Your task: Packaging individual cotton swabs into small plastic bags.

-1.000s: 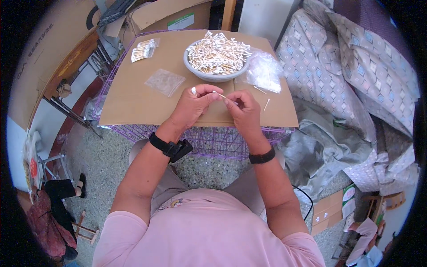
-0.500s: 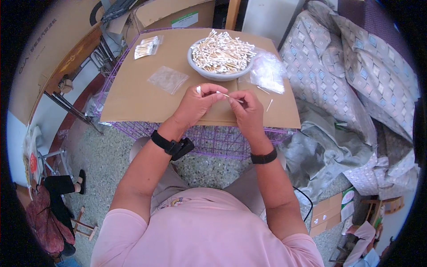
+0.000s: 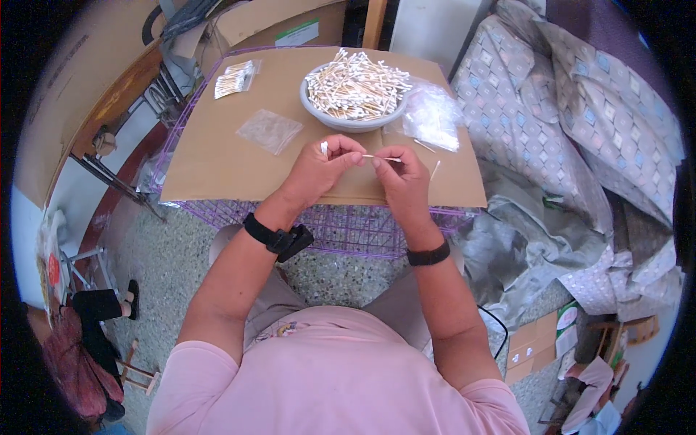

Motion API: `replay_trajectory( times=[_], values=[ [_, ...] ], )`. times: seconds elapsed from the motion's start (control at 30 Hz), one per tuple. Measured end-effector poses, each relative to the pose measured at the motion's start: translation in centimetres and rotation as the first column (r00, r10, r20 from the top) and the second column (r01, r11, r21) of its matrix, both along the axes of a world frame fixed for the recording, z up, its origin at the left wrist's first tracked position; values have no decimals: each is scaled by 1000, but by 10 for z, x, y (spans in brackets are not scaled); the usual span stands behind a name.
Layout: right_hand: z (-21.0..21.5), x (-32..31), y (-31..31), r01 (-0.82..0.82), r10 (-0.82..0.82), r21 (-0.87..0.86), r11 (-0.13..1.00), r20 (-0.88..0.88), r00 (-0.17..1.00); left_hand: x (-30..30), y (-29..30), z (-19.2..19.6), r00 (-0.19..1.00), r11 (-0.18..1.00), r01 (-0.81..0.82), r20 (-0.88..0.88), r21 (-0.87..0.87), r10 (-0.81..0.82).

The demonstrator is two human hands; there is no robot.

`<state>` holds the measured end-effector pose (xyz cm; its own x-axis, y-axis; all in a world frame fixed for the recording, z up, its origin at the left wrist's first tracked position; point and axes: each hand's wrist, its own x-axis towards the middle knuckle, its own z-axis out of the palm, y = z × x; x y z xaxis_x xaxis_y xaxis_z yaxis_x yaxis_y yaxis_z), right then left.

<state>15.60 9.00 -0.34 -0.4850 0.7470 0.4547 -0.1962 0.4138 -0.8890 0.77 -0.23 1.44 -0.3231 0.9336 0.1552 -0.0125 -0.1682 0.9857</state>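
Cotton swab (image 3: 368, 156) between left hand (image 3: 316, 170) and right hand (image 3: 403, 181)
Thin, pale stick, nearly level, bridging the fingertips; white cotton tips (image 3: 324, 147) poke out of the left hand.

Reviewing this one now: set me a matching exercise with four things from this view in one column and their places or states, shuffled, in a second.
Things:
1. pale grey bowl
2. packed bag
3. loose clear bags
4. single swab

Places or states:
A. between left hand and right hand
B. just right of the bowl
C. heaped with cotton swabs
D. far left of the cardboard

Pairs: 1-C, 2-D, 3-B, 4-A.
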Motion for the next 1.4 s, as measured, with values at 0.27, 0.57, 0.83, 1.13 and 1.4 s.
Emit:
replay_trajectory(
  times=[0.27,0.57,0.83,1.13,1.4],
  values=[
    [1,1,1,-201,174,-188,961,-154,973,3,6,-7,984,998,56,-166,-25,-59],
    [5,-3,-3,-248,229,-193,949,-115,967,4,-2,4,997,998,-60,-54,2,60],
    [3,-3,-4,-191,196,-42,981,152,969,-2,-4,2,988,999,-22,153,-50,29],
    [6,-4,-8,-124,125,-11,992,162,979,-1,-4,4,991,997,5,135,-73,5],
    [4,-5,-7,-91,83,34,995,188,979,-3,-4,2,993,999,2,121,-53,5]
  ],
)
